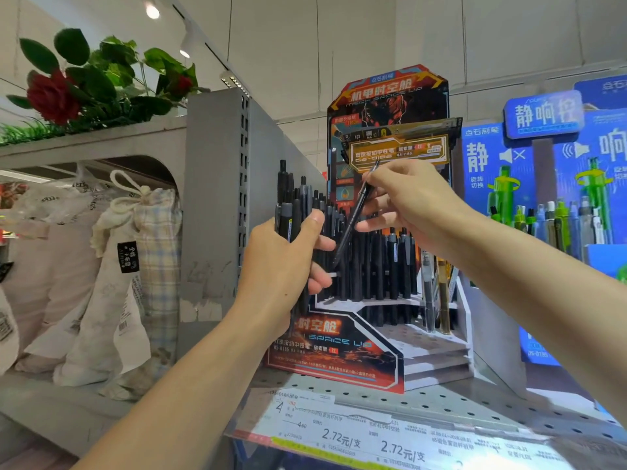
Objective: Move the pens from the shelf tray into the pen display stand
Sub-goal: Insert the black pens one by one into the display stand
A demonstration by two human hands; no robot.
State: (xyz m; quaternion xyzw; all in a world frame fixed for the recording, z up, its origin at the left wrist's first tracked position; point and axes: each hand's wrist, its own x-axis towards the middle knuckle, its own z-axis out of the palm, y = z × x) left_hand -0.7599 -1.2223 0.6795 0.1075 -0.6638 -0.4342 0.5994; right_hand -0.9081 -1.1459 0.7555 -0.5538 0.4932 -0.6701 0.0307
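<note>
1. Left hand (pixel 288 262): fingers and thumb curled round a bundle of black pens (pixel 293 205), held upright just left of the stand; pen tops fanned above the thumb.
2. Right hand (pixel 403 201): fingertips pinched a single black pen (pixel 354 215), tilted, tip down toward the filled rows.
3. Pen display stand (pixel 339 364): printed cardboard, stepped tiers, stood on a perforated shelf (pixel 475 407). Upper tier was crowded with standing black pens (pixel 383 266); lower white steps at the right looked largely bare, with a few clear and gold pens (pixel 437 293) along the right edge.
4. Shelf tray: not identifiable in view.
5. Step, as judged: seating one pen in a slot while the reserve waited in the other hand.
6. Risks, as judged: the tilted tip could catch a neighbouring pen and topple the close-packed row; the slot itself was hidden behind the pens, so a miss was likely; the loosely fanned bundle could slip if the grip eased; pushing hard could shift the light cardboard stand.
7. Adjacent: blue pen display (pixel 543 184) at right; cloth bags (pixel 112 266) at left.
</note>
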